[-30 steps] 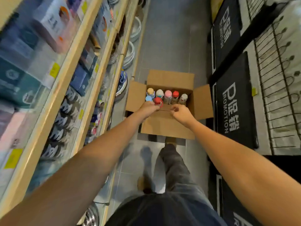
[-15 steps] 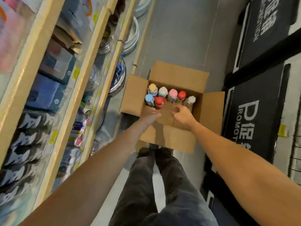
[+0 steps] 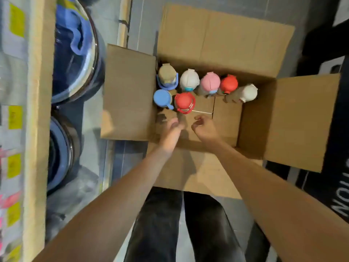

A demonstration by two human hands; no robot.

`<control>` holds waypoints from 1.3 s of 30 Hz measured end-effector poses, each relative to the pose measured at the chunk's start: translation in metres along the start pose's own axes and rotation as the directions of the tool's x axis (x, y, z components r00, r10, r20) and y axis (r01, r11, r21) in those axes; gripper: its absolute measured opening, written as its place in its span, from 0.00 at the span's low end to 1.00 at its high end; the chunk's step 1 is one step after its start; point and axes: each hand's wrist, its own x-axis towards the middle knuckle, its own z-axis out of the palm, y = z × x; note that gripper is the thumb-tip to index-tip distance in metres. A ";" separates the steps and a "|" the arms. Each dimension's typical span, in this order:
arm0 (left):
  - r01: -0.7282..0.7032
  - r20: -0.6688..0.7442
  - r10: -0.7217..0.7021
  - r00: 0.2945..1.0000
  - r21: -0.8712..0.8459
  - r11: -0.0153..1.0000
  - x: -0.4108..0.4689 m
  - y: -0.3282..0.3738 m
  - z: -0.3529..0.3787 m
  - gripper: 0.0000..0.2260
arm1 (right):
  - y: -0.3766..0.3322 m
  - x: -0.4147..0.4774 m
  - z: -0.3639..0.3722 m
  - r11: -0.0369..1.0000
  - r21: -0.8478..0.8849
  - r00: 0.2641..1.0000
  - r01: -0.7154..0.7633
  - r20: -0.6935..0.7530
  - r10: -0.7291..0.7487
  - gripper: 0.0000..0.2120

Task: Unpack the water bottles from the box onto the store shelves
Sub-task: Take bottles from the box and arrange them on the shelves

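Closest in, dark trousers (image 3: 156, 224) stand against the near flap of the box (image 3: 130, 91), which sits open on the floor. Both bare forearms reach down over that flap into it. The left hand (image 3: 171, 129) is blurred but looks flat and relaxed, fingers stretched forward and holding nothing. The right hand (image 3: 204, 127) hovers beside it with fingers loosely curled, also empty. Both hang over the bare cardboard floor of the box, just short of the bottles. Nearest them stand the red-capped bottle (image 3: 184, 102) and, just beside it on the left, the blue-capped bottle (image 3: 162, 98). Behind these runs a back row (image 3: 189, 79) of five more, all upright along the far wall. The step in hand appears to be picking up a pair, and the front two are the sensible choice. Each hand should grip one round the body below the cap rather than by the thin carry loop, and lift it straight up so the neighbours are not tipped. Off to the left, beyond the side flap, the shelf edge (image 3: 37, 129) fronts glass-lidded pots (image 3: 75, 53); which shelf the bottles belong on cannot be told from here.
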 end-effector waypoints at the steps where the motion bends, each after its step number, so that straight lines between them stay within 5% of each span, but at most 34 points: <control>1: -0.003 -0.004 0.003 1.000 -0.004 1.000 0.036 -0.013 0.005 0.11 | 0.017 0.029 0.016 1.000 -0.019 1.000 -0.006 -0.001 0.006 0.14; 3: -0.006 -0.004 0.005 1.000 -0.043 0.999 0.088 -0.030 0.010 0.17 | 0.041 0.072 0.035 0.998 -0.041 0.999 -0.047 0.004 0.047 0.19; 6: -0.027 -0.003 0.027 1.000 -0.055 0.998 0.148 -0.047 0.018 0.13 | 0.064 0.122 0.052 0.996 0.057 0.997 -0.068 -0.022 0.069 0.28; 10: -0.091 0.020 0.092 0.996 -0.031 0.995 0.194 -0.055 0.027 0.28 | 0.079 0.165 0.063 0.972 0.214 0.995 0.099 0.001 -0.101 0.39; 13: -0.140 0.071 0.142 0.987 -0.035 0.990 0.210 -0.061 0.036 0.35 | 0.087 0.189 0.065 0.940 0.291 0.973 0.178 0.093 -0.213 0.41; 19: -0.187 0.067 0.192 0.979 -0.083 0.979 0.206 -0.067 0.036 0.37 | 0.089 0.196 0.056 0.933 0.336 0.966 0.129 0.169 -0.194 0.37; 23: -0.172 0.037 0.178 0.983 -0.116 0.978 0.192 -0.065 0.035 0.32 | 0.096 0.192 0.056 0.934 0.330 0.949 0.135 0.228 -0.218 0.39; 30: -0.087 0.090 0.077 0.993 0.122 0.989 0.176 -0.070 0.030 0.33 | 0.106 0.173 0.045 0.960 0.260 0.948 0.107 0.264 -0.177 0.37; 39: 0.035 0.202 -0.038 0.979 0.020 0.999 0.094 -0.052 0.030 0.18 | 0.107 0.080 0.004 0.965 0.246 0.950 0.092 0.270 -0.159 0.35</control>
